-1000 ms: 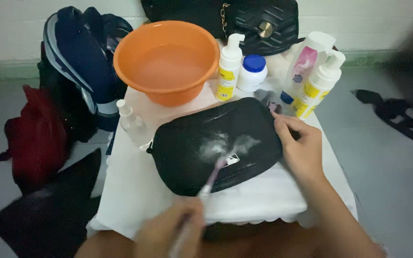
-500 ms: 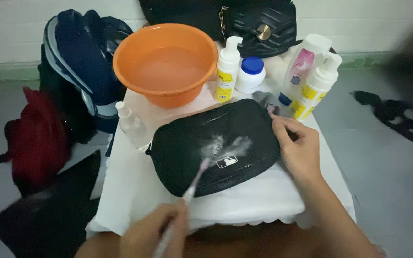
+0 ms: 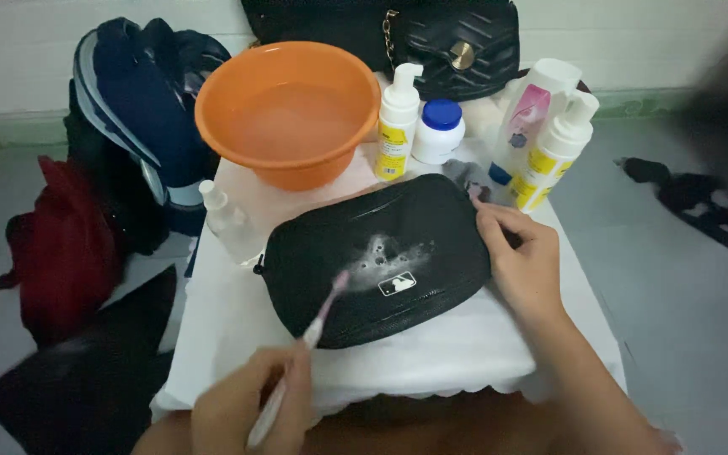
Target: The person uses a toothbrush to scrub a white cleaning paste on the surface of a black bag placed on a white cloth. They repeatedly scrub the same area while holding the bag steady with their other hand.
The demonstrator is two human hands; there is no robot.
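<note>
Table (image 3: 238, 337): under both my hands, covered in a white cloth.
Basin (image 3: 290, 109): orange, water inside, well beyond my left hand.
Pouch (image 3: 377, 257): black, lying flat between my hands (white foam on its middle).
Bottles (image 3: 554, 152): white pump ones, just past my right hand.
Right hand (image 3: 526, 263): fingers bent, pressing the pouch's right end down.
Left hand (image 3: 250, 409): closed around the toothbrush handle.
Toothbrush (image 3: 313, 329): pink, its head touching the pouch.
</note>
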